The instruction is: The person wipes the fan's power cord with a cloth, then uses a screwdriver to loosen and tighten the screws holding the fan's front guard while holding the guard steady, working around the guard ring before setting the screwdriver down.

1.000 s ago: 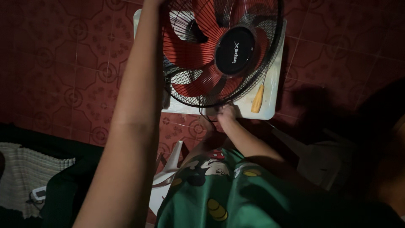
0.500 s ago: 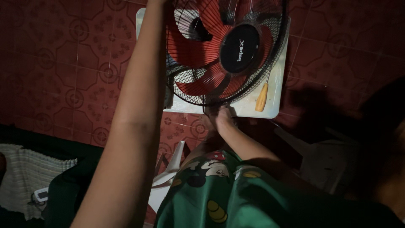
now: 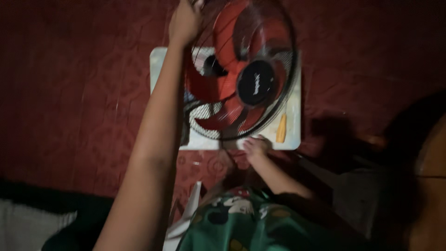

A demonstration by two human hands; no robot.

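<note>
— Since half a second ago, what has shifted?

— Both the fan [image 3: 241, 79] and the white board [image 3: 291, 135] beneath it sit lower in view and blurrier; the left hand [image 3: 185, 21], cut off at the top edge before, now shows whole.

— What are the hands doing?

— Left hand is closed over the fan's upper rim of thin black wire. Right hand [image 3: 254, 148] touches the fan's lower rim with curled fingers; whether it grips, I cannot tell.

— Around the fan?

— Red blades and a round black hub sit behind the wire guard. An orange-handled screwdriver [image 3: 281, 128] lies on the board, just right of the fan. Patterned red floor tiles [image 3: 83, 93] surround the board. The left forearm crosses the fan's left edge.
</note>
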